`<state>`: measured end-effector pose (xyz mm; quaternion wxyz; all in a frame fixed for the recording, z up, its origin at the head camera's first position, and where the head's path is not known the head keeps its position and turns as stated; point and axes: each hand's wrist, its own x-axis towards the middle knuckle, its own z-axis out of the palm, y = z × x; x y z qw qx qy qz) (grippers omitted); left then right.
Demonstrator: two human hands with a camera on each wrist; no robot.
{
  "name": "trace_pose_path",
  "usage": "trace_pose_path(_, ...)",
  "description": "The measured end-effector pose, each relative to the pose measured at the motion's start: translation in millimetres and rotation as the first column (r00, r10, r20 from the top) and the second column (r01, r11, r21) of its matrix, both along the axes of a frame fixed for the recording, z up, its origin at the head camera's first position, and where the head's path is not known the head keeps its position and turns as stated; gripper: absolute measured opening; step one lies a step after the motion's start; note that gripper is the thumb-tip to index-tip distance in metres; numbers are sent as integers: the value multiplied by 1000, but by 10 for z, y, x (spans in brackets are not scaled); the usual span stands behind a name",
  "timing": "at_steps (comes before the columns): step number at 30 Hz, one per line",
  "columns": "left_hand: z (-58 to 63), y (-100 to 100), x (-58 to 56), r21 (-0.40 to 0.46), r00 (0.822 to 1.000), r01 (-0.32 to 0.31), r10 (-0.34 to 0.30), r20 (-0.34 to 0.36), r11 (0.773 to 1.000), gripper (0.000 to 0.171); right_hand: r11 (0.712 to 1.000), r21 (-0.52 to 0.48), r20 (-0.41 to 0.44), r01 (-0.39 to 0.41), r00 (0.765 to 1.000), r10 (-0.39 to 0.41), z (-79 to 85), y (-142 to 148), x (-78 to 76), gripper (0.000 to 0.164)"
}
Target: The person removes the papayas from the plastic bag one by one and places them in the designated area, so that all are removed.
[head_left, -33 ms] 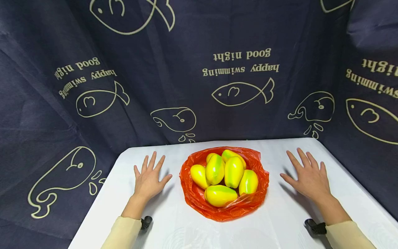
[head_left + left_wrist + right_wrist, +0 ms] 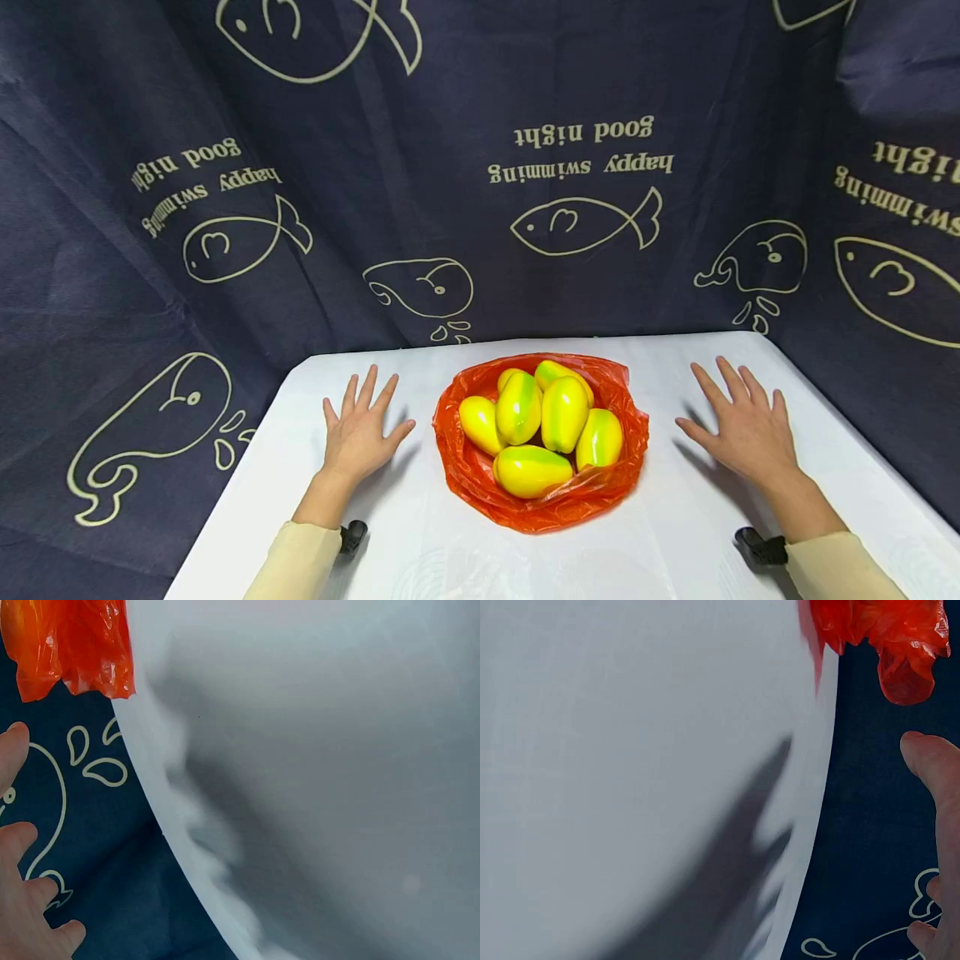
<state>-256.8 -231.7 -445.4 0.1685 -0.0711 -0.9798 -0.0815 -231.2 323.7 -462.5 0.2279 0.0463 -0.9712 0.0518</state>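
A red plastic bag [image 2: 480, 504] sits on the white table with its mouth spread wide. Several glossy yellow-green fruits [image 2: 564, 414], which look like mangoes, lie inside it. To the bag's left, my left hand [image 2: 362, 435] hovers over the table with its fingers spread and nothing in them. My right hand [image 2: 750, 429] is held the same way on the bag's right, also holding nothing. Both hands are apart from the bag, and their shadows fall on the tabletop. Each wrist view catches an edge of the red bag [image 2: 94, 649] and some fingers [image 2: 934, 761].
The white table [image 2: 405, 550] has rounded far corners. Behind it and at both sides hangs a dark blue cloth [image 2: 450, 183] printed with pale fish, whales and upside-down lettering. Black straps with small devices [image 2: 761, 548] sit at the wrists, by the cream sleeves [image 2: 296, 562].
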Motion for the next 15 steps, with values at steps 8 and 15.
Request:
trace_pose_path(8, -7, 4, -7, -5, 1000, -4, 4, 18, 1000, 81, 1000, 14, 8, 16, 1000, -16, 2, 27, 16, 96)
trace_pose_path(15, -4, 18, -9, 8, 1000, -9, 8, 28, 1000, 80, 1000, -7, -40, -16, 999, 16, 32, -8, 21, 92)
